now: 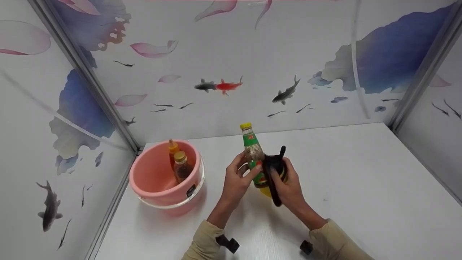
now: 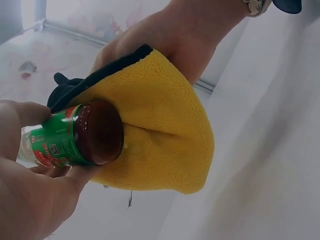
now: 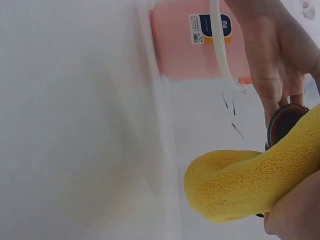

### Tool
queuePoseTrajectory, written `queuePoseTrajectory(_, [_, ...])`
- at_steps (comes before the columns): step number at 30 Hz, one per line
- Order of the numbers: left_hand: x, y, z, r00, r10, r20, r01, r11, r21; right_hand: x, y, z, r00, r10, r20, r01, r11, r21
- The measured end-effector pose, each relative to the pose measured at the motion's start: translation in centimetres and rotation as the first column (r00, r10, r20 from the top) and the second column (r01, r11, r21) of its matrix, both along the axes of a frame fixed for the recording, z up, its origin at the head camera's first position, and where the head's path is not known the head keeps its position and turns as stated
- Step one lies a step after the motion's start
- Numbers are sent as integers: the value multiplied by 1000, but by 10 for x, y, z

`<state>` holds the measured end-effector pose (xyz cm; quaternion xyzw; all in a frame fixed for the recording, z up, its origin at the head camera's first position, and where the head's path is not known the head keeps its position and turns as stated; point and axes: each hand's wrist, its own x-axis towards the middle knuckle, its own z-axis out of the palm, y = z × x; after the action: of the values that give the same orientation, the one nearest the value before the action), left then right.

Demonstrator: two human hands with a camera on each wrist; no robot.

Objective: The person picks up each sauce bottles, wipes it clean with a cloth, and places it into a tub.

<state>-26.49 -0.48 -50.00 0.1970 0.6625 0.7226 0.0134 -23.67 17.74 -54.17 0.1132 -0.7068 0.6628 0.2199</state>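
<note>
A glass sauce bottle [image 1: 253, 148] with a yellow cap and green label is held up above the table, tilted, by my left hand [image 1: 236, 177]. In the left wrist view its dark base [image 2: 102, 131] faces the camera. My right hand [image 1: 290, 187] grips a folded cloth, dark on one side and yellow plush on the other; the yellow side [image 2: 160, 130] lies against the bottle. From the right wrist, the yellow cloth [image 3: 240, 182] covers part of the bottle.
A pink bucket [image 1: 148, 191] with a white handle stands on the white table [image 1: 361, 180] at the left. Inside lean a yellow squeeze bottle [image 1: 173, 148] and a gold-capped dark bottle [image 1: 182, 169]. Printed panels [image 1: 231, 54] wall the table at the back and sides.
</note>
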Motion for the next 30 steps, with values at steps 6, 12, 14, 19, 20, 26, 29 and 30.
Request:
queuePoseTrajectory(6, [1, -4, 10, 997, 50, -57, -50, 999, 3, -1, 2, 4, 1000, 0, -11, 0, 999, 41])
queuePoseTrajectory(12, [7, -14, 26, 984, 121, -133, -125, 992, -16, -2, 7, 8, 1000, 9, -23, -8, 998, 58])
queuePoseTrajectory(14, [11, -19, 31, 976, 145, -161, -150, 988, -20, -2, 10, 7, 999, 15, -29, -13, 998, 69])
queuePoseTrajectory(19, [21, -40, 41, 940, 218, -261, -244, 967, -69, -3, 22, 4, 999, 35, -24, -33, 996, 81])
queuePoseTrajectory(20, [23, -45, 43, 930, 234, -283, -266, 961, -80, -3, 25, 3, 999, 35, -19, -33, 996, 82])
queuePoseTrajectory(26, [33, -83, 59, 862, 357, -359, -402, 914, -58, -1, 42, -3, 1000, 18, -8, -17, 994, 110])
queuePoseTrajectory(29, [39, -104, 70, 826, 423, -372, -469, 882, -39, 1, 50, -5, 1000, 7, -9, -6, 991, 134])
queuePoseTrajectory(30, [40, -111, 74, 816, 440, -374, -487, 872, -36, 1, 52, -5, 1000, 2, -8, 0, 990, 140])
